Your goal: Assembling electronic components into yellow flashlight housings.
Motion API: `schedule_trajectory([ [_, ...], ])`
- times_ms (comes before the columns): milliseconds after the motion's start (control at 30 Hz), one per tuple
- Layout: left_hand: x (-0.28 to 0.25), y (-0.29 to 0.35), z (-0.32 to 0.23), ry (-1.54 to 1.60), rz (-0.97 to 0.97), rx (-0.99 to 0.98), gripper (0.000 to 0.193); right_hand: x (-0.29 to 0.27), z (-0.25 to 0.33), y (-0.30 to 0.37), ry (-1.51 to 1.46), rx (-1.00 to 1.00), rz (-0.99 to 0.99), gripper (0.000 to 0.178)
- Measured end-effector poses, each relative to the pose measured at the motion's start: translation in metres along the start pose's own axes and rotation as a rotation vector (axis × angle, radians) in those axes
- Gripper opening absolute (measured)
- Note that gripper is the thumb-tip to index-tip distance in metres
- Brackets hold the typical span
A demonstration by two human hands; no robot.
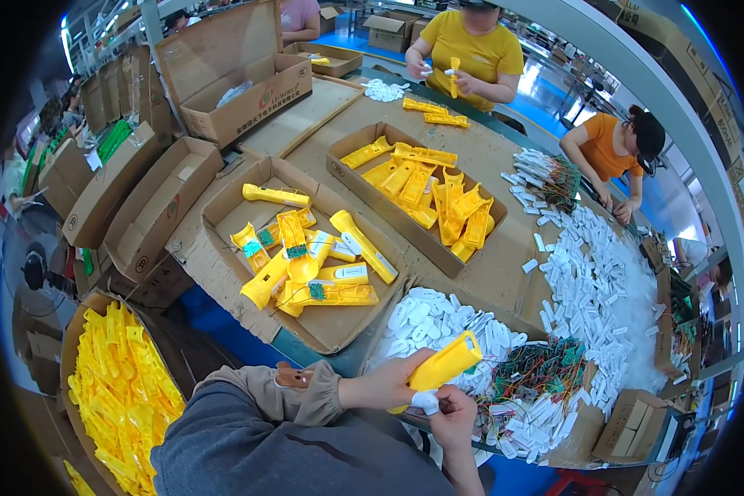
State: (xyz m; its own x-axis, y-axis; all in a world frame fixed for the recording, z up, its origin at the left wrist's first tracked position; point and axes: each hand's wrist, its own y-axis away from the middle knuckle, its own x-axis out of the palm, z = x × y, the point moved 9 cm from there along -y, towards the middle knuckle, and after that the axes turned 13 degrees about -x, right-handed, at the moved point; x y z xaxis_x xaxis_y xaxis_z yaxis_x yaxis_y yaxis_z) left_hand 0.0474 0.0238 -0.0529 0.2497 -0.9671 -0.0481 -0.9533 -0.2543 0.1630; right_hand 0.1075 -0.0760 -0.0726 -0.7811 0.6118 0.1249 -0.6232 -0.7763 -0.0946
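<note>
My left hand (393,382) is wrapped round a yellow plastic flashlight housing (448,362), its wide ribbed end pointing up and to the right. Close beneath it, my right hand (453,417) is closed, thumb and fingers pinched together. Between the two hands shows a small white thing (426,403); I cannot tell whether it is a loose part or a finger covering. Just beyond my hands lie a heap of white plastic pieces (426,318) and a tangle of green circuit boards with thin wires (546,368).
A shallow cardboard tray (223,202) holds yellow flashlights, some with boards. Behind it, a second cardboard box (339,169) contains yellow shells. More shells fill a bin (120,388) at left. White parts (591,281) cover the table's right side. Two co-workers (471,50) handle parts across the table.
</note>
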Motion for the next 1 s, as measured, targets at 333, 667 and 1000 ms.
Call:
schedule_trajectory([
  [333, 0.000, -0.008, 0.006, -0.304, 0.006, -0.111, 0.068, 0.014, 0.044, -0.019, 0.804, -0.283, 0.275, 0.010],
  [667, -0.038, -0.011, 0.026, 0.380, -0.183, -0.380, 0.054, -0.125, 0.176, -0.070, 1.275, -0.557, -0.249, 0.024],
  [1000, -0.030, 0.001, 0.014, 0.214, -0.142, -0.286, 0.057, -0.092, 0.141, -0.087, 1.821, -0.537, 0.010, 0.020],
])
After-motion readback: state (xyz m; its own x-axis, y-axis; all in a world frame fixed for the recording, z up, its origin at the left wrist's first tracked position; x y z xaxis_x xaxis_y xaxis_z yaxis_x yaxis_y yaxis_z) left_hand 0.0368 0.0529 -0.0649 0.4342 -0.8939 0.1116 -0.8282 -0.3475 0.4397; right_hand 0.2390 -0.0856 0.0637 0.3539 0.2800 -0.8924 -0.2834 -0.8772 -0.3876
